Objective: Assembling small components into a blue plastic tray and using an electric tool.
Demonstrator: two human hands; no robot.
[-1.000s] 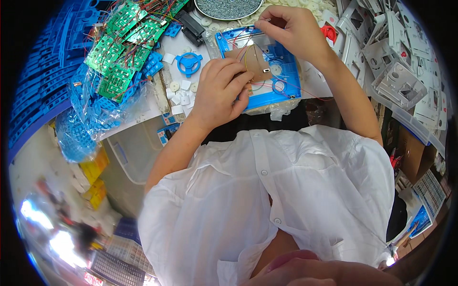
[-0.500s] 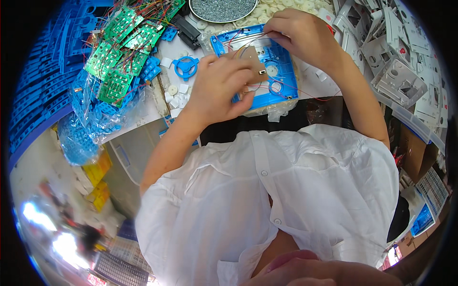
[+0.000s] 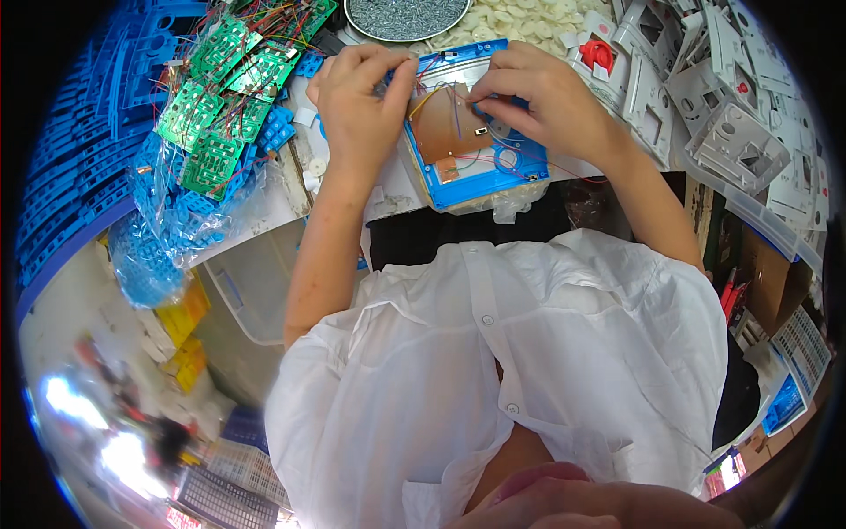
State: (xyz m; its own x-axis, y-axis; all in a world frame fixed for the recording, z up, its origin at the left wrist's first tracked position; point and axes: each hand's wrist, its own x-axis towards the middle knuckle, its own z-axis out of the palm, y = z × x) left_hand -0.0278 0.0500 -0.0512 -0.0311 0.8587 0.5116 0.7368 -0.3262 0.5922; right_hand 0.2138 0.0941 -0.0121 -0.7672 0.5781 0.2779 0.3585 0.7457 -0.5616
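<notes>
A blue plastic casing (image 3: 483, 186) lies on the table in front of me, with a brown circuit board (image 3: 439, 126) set in it. Thin coloured wires cross the board and trail over the casing's right side. My left hand (image 3: 363, 99) is at the casing's upper left corner, thumb and forefinger pinched together; what they hold, if anything, is hidden. Over the upper right of the board, my right hand (image 3: 548, 104) pinches a thin wire between thumb and fingertips. A small black-and-white switch (image 3: 480, 131) sits at the board's right edge.
Green circuit boards (image 3: 216, 159) with tangled wires are heaped at the left, beside stacked blue plastic parts (image 3: 79, 167). A round dish of screws (image 3: 407, 19) stands at the back, near pale plastic pieces (image 3: 520, 19). White plastic housings (image 3: 736, 145) fill a bin at the right.
My left hand has moved off the board, up and left to the casing's corner, uncovering the board. The right hand has come down and slightly left over the board. A red part now shows at the back right.
</notes>
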